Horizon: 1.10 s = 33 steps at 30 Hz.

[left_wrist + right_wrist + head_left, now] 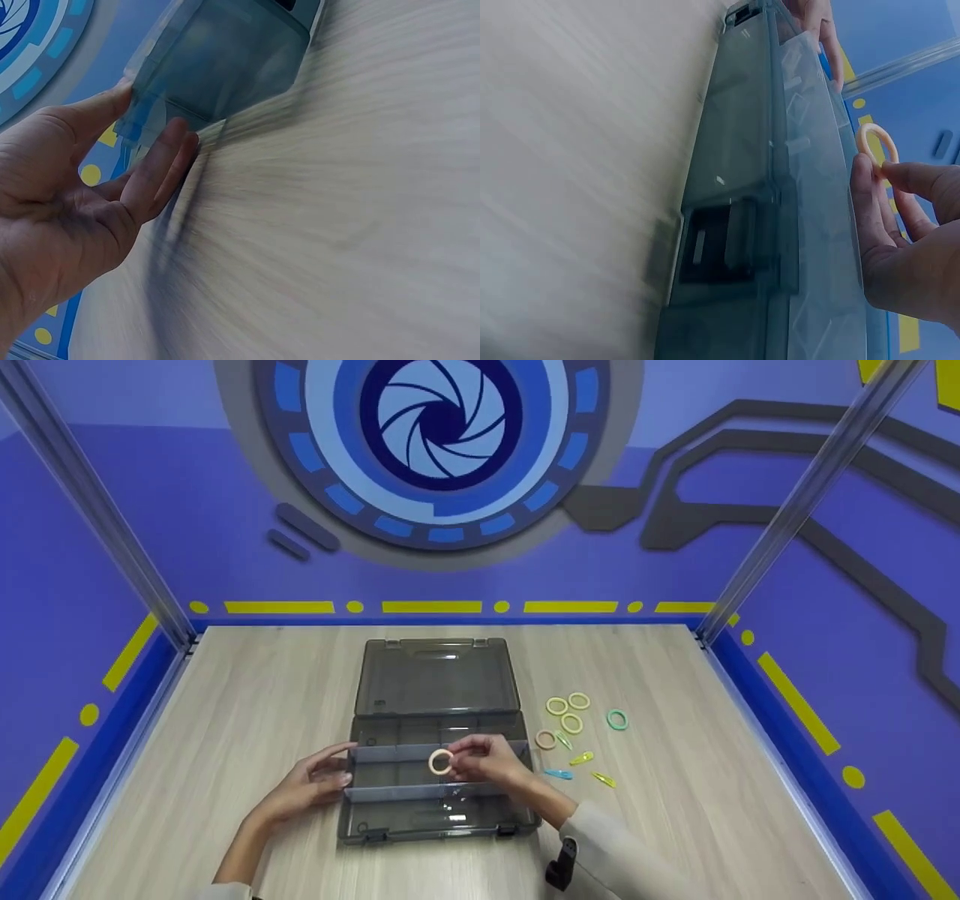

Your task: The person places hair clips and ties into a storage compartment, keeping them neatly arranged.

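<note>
A smoky clear plastic organizer box (390,815) lies on the table with its lid (438,679) laid back; dividers part its tray into long compartments. My right hand (491,761) pinches a peach hair tie (439,762) between thumb and fingertips over the middle compartment. In the right wrist view the hair tie (877,140) stands upright above the box wall. My left hand (306,786) touches the left side of the box with its fingers extended. In the left wrist view, thumb and fingers of the left hand (97,180) rest against the box edge.
Right of the box lie yellow hair ties (571,724), an orange hair tie (546,740) and a green one (617,720). Near them are several snap hair clips, among them a blue clip (558,774) and a yellow clip (604,780). Blue walls enclose the table.
</note>
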Available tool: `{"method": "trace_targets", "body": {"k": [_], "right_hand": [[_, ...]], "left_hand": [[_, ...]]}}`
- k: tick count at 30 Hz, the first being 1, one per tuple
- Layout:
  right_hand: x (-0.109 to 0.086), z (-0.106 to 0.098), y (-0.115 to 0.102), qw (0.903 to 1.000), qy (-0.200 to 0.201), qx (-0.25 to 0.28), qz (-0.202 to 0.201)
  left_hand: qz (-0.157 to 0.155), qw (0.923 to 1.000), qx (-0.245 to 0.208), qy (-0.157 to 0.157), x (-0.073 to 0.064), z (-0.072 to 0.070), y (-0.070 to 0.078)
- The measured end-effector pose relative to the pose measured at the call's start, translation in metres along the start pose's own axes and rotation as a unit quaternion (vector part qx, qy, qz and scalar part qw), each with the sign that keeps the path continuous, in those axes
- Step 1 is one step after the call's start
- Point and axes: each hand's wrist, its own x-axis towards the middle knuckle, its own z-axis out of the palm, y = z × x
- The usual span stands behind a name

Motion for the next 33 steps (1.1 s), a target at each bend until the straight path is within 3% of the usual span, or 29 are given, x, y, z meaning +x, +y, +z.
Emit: {"method": "trace_targets", "body": {"k": [8, 17, 23, 33], "right_hand": [[0.01, 0.016, -0.001, 0.9999, -0.008, 0.008, -0.009], [0.019, 0.034, -0.001, 0.9997, -0.015, 0.013, -0.014], [0.023, 0.046, -0.002, 0.9996, -0.009, -0.013, -0.021], [0.027, 0.066, 0.001, 0.995, 0.015, -0.08, -0.057]], "left_hand": [[0.005, 1.0, -0.004, -0.004, 0.001, -0.001, 0.0], [-0.017, 0.9998, -0.009, 0.006, 0.0, 0.0, 0.003], [-0.036, 0.9991, -0.013, 0.018, -0.001, 0.0, 0.005], [-0.039, 0.9988, -0.021, 0.022, 0.0, 0.003, 0.005]]}}
